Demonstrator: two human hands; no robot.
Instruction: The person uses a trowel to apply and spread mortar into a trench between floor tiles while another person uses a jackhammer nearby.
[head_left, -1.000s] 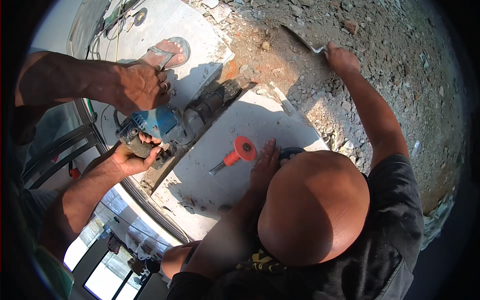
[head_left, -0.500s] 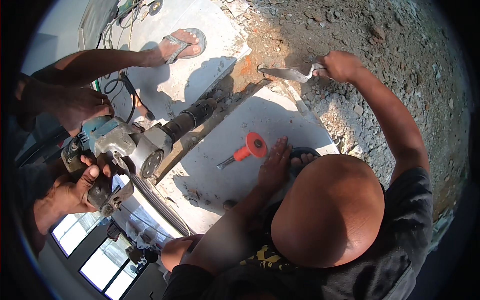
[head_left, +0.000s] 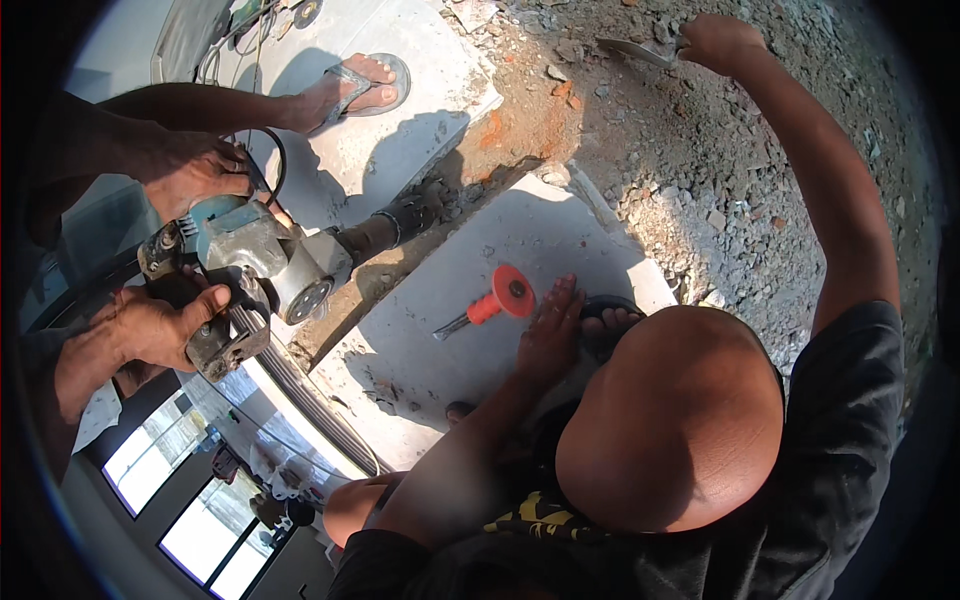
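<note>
A large demolition hammer point(head_left: 258, 248), grey with a teal motor end, is held at the left. My left hand point(head_left: 200, 172) wraps over its teal end. Below it, my right hand point(head_left: 150, 325) grips its dark side handle, thumb uppermost. The tool's dark front end point(head_left: 405, 215) points into the gap between two concrete slabs; its tip is hard to make out. On the nearer slab point(head_left: 430, 290) lies a chisel with a round red hand guard point(head_left: 512, 288). A co-worker's hand point(head_left: 552, 325) rests flat beside it, while their other hand point(head_left: 722, 45) holds a trowel point(head_left: 635, 48) over the dirt.
The co-worker's head point(head_left: 670, 420) and dark shirt fill the lower right. Rubble and soil point(head_left: 700, 130) spread across the upper right. A sandalled foot point(head_left: 370, 85) stands on the far slab point(head_left: 430, 60). Cables point(head_left: 255, 60) and a ribbed strip point(head_left: 325, 420) lie at the left.
Both my hands and the hammer's rear have moved up in the picture, and the tool has turned slightly. The co-worker's trowel has moved up and right across the soil.
</note>
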